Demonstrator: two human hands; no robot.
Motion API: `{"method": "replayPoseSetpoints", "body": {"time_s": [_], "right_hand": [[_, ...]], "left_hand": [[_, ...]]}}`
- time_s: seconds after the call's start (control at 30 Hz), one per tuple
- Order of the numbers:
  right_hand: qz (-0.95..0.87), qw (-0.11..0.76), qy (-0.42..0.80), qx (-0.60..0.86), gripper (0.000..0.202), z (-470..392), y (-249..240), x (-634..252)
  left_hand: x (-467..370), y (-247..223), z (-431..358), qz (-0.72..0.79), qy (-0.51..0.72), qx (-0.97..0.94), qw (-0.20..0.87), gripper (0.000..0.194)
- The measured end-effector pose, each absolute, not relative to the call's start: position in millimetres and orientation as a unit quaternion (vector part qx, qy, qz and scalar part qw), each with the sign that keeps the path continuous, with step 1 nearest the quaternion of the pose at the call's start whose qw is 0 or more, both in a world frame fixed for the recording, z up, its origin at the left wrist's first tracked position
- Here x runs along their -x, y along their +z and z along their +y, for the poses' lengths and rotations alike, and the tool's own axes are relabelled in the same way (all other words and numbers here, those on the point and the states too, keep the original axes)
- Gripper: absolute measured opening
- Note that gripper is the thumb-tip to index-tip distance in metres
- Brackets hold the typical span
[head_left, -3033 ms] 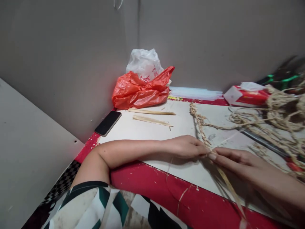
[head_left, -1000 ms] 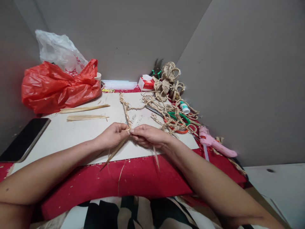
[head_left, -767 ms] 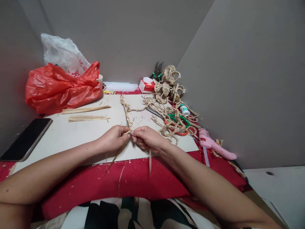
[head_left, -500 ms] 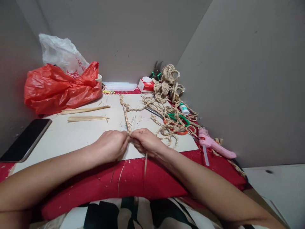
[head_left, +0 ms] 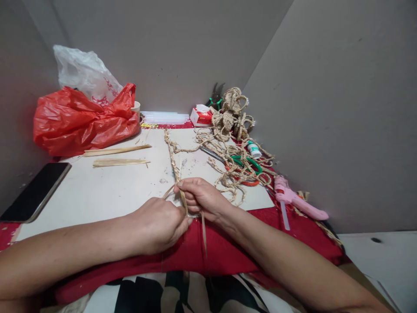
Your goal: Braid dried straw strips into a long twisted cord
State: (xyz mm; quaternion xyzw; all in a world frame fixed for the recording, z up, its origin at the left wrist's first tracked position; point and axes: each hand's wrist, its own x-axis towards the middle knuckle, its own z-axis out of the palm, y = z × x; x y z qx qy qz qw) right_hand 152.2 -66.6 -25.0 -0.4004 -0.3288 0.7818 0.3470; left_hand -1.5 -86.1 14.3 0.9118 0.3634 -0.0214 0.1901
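Note:
A braided straw cord (head_left: 172,153) runs down the white board toward my hands. My right hand (head_left: 200,194) pinches the cord's near end, and a thin strand (head_left: 204,234) hangs below it. Lower and to the left, my left hand (head_left: 163,224) is closed on a flat straw strand (head_left: 184,202) that leaves the braid at my right fingertips. Another strand (head_left: 168,191) bends from the braid toward the back of my left hand. The far end of that one is hidden.
Two straw strips (head_left: 120,162) lie on the white board (head_left: 97,198). A phone (head_left: 35,191) and a red plastic bag (head_left: 84,121) are left. Tangled cord (head_left: 224,150) covers scissors (head_left: 249,164) at right, near a pink glue gun (head_left: 293,198). A tissue box (head_left: 201,116) stands behind.
My left hand has moved down and toward me, away from my right hand, drawing a strand out from the braid's end. My right hand stays nearly in place.

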Motion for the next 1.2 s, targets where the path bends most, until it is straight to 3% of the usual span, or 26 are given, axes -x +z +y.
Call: {"method": "replayPoseSetpoints", "body": {"time_s": [0.17, 0.27, 0.33, 0.57, 0.8, 1.03, 1.2], "right_hand": [[-0.339, 0.341, 0.785, 0.39, 0.022, -62.9, -21.2, -157.1], [-0.354, 0.331, 0.789, 0.377, 0.024, -61.1, -22.5, -158.2], [-0.371, 0.313, 0.787, 0.38, 0.025, -59.7, -23.0, -159.8], [-0.553, 0.236, 0.674, 0.428, 0.024, -49.1, -19.9, -175.3], [-0.784, 0.174, 0.343, 0.486, 0.025, -54.1, -17.8, -173.5], [-0.83, 0.07, 0.134, 0.537, 0.028, -66.7, -15.1, -168.4], [-0.839, 0.039, 0.101, 0.533, 0.034, -69.3, -13.9, -167.6]], "left_hand": [[9.3, 8.8, -50.1, 0.458, 0.238, -0.804, 0.295, 0.028], [6.4, -9.5, -36.5, 0.41, 0.224, -0.71, 0.527, 0.027], [4.3, -17.7, -35.1, 0.393, 0.208, -0.663, 0.603, 0.028], [7.5, -13.4, -31.6, 0.376, 0.204, -0.708, 0.563, 0.025], [3.8, -20.9, -33.0, 0.408, 0.179, -0.605, 0.659, 0.027], [0.6, -14.3, -37.7, 0.437, 0.161, -0.496, 0.733, 0.025], [-0.4, -17.2, -37.8, 0.452, 0.174, -0.501, 0.717, 0.024]]}}
